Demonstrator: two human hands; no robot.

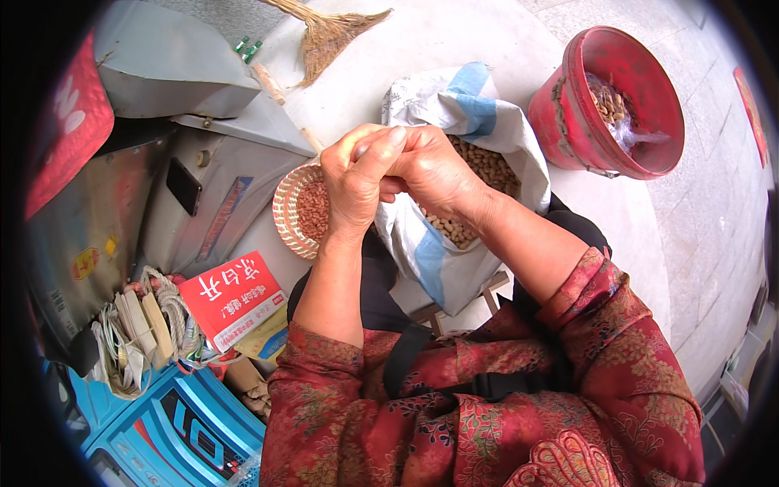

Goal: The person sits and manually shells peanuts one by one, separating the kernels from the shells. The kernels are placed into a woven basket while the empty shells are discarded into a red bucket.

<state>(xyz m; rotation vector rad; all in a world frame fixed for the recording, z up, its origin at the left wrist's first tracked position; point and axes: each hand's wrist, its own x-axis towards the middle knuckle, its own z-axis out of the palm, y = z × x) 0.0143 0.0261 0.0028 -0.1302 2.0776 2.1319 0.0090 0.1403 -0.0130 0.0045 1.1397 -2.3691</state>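
Note:
My left hand (360,173) and my right hand (429,167) are pressed together, fingers folded over each other, above the mouth of a white and blue woven sack (529,143). Whatever lies between the fingers is mostly hidden. Unshelled peanuts (487,164) fill the sack, which stands between the knees. Beside it on the left, partly behind my left hand, is a round woven basket (285,213) holding reddish shelled peanut kernels (312,210).
A red bucket (551,122) with peanut shells and a plastic bag stands at upper right. A straw broom (331,39) lies at the top. Left are a grey metal machine (176,73), a phone (184,186), a red printed box (234,292), rope (167,298) and a blue crate (152,420).

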